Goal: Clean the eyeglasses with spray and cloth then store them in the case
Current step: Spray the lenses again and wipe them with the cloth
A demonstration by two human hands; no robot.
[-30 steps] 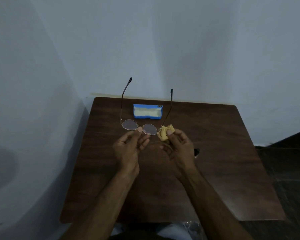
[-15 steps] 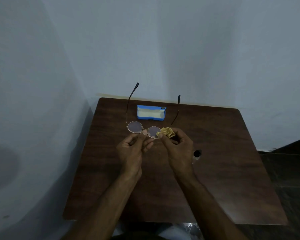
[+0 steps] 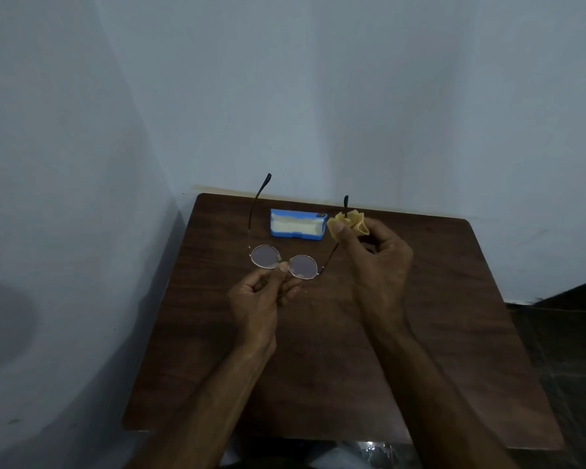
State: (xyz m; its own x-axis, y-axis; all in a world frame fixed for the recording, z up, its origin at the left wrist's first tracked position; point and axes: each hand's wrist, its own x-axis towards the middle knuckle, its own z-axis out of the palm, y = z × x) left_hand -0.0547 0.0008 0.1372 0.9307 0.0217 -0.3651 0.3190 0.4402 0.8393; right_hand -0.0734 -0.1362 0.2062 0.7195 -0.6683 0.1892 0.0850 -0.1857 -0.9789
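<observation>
Over at nine o'clock the pale wall (image 3: pixel 65 231) runs back to the corner, and the dark wooden table (image 3: pixel 454 316) is pushed right into it. The person's left hand (image 3: pixel 257 299) is raised over the middle of the tabletop, thumb and forefinger pinched shut on the bridge of the round-lensed eyeglasses (image 3: pixel 301 266), with the remaining fingers curled loosely underneath. The glasses are held up off the wood with both lenses facing the wearer, and the two temple arms are unfolded, pointing away toward twelve o'clock; the left one reaches past the table's far edge against the wall.

Beyond the lenses, at twelve o'clock and near the back edge of the table, sits the blue eyeglass case (image 3: pixel 296 225), lying open with its cream lining showing. It is well apart from the left hand.

At about one o'clock from the glasses, the right hand (image 3: pixel 376 258) is lifted with its fingers bunched closed around a crumpled yellow cleaning cloth (image 3: pixel 351 221). The thumb presses the cloth against the right temple arm near its far end, so the cloth wraps that arm, just beside the right end of the case. I cannot tell whether cloth and case touch.
</observation>
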